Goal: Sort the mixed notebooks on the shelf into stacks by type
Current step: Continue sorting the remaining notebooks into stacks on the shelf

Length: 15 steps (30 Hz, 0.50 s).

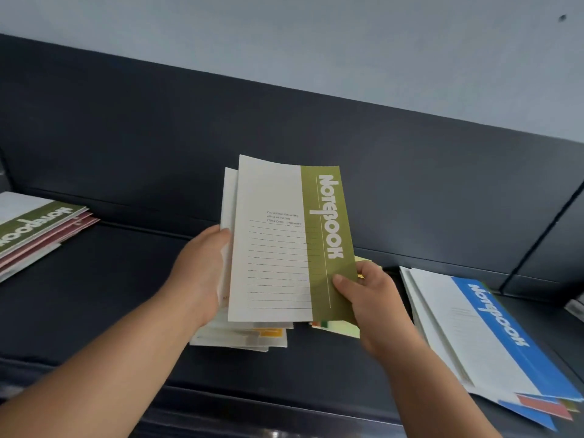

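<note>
Dark shelf (110, 311) bears left stack (34, 229), middle stack (240, 338), right stack (474, 336).

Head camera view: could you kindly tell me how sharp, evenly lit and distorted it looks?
Head view: soft, even light, no glare or hard shadows; on the green-and-white paper notebook the big title reads clearly, the small print blurs; wide-angle distortion bows the back edge of the dark shelf and stretches the blue-and-white notebook at the right edge.

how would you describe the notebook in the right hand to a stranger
Over the middle of the dark shelf, the right hand pinches a raised notebook. Its band is olive green; the matching one far left lies flat on a stack.
</note>
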{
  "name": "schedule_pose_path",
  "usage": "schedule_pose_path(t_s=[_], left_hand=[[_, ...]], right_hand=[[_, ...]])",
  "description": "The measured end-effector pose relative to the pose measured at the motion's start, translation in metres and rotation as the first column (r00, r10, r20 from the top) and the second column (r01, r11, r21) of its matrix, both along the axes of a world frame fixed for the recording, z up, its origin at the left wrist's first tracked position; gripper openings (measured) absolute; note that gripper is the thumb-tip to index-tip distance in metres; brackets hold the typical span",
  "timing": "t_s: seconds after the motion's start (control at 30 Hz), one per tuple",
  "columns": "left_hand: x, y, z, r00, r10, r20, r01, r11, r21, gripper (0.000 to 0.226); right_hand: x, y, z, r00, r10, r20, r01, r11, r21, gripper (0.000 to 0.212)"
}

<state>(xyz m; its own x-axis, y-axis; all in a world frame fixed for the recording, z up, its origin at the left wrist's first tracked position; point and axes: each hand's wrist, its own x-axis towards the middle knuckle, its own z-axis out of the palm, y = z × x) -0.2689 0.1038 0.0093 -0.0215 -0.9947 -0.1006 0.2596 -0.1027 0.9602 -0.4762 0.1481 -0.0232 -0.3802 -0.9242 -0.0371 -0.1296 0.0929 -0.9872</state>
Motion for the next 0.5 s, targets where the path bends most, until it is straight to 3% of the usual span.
schedule_pose_path(t_s=[0.1,0.3,0.5], left_hand=[[-0.031,0.007,0.008,0.998,-0.059,-0.032,0.058,0.998,-0.020,0.027],[-0.090,0.009,0.005,0.996,-0.063,0.067,0.058,0.995,0.084,0.026],[-0.145,0.020,0.009,0.992,-0.074,0.099,0.065,0.994,0.086,0.025]], right_hand=[[-0.032,0.013,0.000,0.998,-0.064,-0.021,0.064,0.998,-0.019,0.013],[-0.105,0.044,0.008,0.979,-0.202,0.019,0.203,0.979,-0.032,0.019],[-0.182,0.078,0.006,0.935,-0.352,0.047,0.352,0.936,-0.009,0.021]])
